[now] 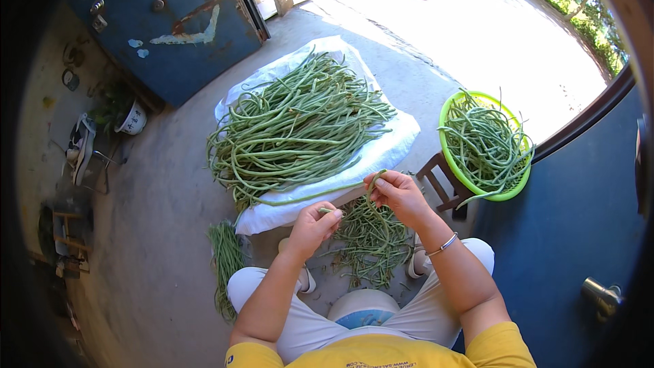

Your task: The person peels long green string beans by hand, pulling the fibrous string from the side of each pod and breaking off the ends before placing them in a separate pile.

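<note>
My right hand (402, 197) pinches a long green bean (374, 182) between thumb and fingers; a length of bean trails leftward from it across the sack's near edge. In my left hand (315, 229) the fingers are closed on a short bean piece (325, 210), its end showing by the thumb. Both hands are close together just beyond my knees. Beyond them a large pile of long beans (300, 123) lies on a white sack (402, 138). Beneath my hands, a heap of short bean pieces (375, 242) covers the floor between my feet.
To the right, a lime-green basket (449, 162) of long beans rests on a small brown wooden stool (441, 182). A bundle of thinner beans (227, 259) lies left of my knee. Blue metal doors (174, 34) flank the sunlit doorway; a potted plant (133, 119) stands far left.
</note>
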Motion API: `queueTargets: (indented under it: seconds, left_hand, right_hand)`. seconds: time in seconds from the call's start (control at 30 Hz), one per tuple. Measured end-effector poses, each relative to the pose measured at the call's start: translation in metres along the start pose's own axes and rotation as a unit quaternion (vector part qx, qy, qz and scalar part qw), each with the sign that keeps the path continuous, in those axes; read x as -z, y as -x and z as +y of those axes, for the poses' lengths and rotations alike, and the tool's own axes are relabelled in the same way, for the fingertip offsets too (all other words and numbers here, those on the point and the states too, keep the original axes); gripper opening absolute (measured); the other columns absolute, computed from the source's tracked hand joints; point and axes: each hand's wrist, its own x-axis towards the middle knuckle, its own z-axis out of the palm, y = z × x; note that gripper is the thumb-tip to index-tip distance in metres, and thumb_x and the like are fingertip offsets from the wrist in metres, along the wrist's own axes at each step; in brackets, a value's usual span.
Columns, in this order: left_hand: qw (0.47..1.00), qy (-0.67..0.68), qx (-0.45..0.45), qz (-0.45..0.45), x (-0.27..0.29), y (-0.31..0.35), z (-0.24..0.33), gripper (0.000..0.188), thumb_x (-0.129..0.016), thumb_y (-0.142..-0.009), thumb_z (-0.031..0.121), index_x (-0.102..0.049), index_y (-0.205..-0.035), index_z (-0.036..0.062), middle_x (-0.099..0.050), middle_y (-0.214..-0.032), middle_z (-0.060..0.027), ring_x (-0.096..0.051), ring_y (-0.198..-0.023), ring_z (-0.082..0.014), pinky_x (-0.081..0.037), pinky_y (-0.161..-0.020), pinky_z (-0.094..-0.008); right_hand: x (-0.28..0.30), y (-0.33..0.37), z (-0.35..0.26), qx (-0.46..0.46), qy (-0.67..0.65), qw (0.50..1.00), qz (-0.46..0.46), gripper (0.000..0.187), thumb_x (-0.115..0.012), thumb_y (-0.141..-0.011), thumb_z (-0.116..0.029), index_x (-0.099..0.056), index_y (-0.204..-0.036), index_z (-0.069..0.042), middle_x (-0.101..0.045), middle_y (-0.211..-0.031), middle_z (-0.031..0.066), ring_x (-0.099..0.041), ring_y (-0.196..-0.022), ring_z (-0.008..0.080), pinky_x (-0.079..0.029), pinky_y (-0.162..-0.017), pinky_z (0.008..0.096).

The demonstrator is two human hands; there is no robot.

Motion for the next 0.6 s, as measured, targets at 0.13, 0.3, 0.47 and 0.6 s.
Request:
queueTargets:
  seconds: [0.13, 0.3, 0.47, 0.6]
  left_hand:
    - [0.998, -0.051, 0.018, -0.021, 0.004, -0.001, -0.003, 0.013, -0.060, -0.082, 0.017, -0.054, -0.074, 0.0069, -0.050, -0.060, 0.0030, -0.037, -0.048, -0.0020, -0.027, -0.042, -0.0169]
    - [0.960, -0.279, 0.023, -0.021, 0.004, 0.002, 0.001, 0.018, -0.062, -0.081, 0.021, -0.056, -0.075, 0.0045, -0.051, -0.062, 0.0040, -0.039, -0.051, -0.0012, -0.029, -0.044, -0.0175]
    - [0.988, -0.152, 0.023, -0.016, 0.000, -0.002, -0.001, 0.019, -0.061, -0.083, 0.022, -0.058, -0.083, 0.0040, -0.052, -0.067, 0.0037, -0.040, -0.051, -0.0027, -0.030, -0.044, -0.0177]
    - [0.996, -0.052, 0.034, -0.062, -0.010, -0.001, 0.000, 0.018, -0.059, -0.085, 0.021, -0.059, -0.088, 0.0035, -0.055, -0.073, 0.0020, -0.041, -0.053, -0.0030, -0.031, -0.046, -0.0172]
  right_hand:
    - [0.003, 0.001, 0.001, -0.010, -0.117, 0.992, -0.036, 0.020, -0.048, -0.090, -0.015, -0.056, -0.101, -0.001, -0.059, -0.088, 0.0058, -0.057, -0.071, 0.0112, -0.047, -0.063, 0.0241]
    - [-0.002, 0.004, 0.003, -0.040, -0.155, 0.985, -0.060, 0.020, -0.049, -0.090, -0.015, -0.055, -0.102, 0.001, -0.061, -0.086, 0.0064, -0.060, -0.070, 0.0115, -0.051, -0.065, 0.0266]
    - [-0.007, 0.005, 0.008, -0.049, -0.114, 0.990, -0.064, 0.019, -0.048, -0.090, -0.014, -0.055, -0.101, 0.000, -0.061, -0.085, 0.0062, -0.061, -0.072, 0.0114, -0.052, -0.065, 0.0268]
    - [-0.014, 0.007, 0.011, -0.030, -0.077, 0.994, -0.066, 0.019, -0.048, -0.090, -0.013, -0.055, -0.102, 0.000, -0.061, -0.085, 0.0057, -0.060, -0.072, 0.0107, -0.052, -0.065, 0.0260]
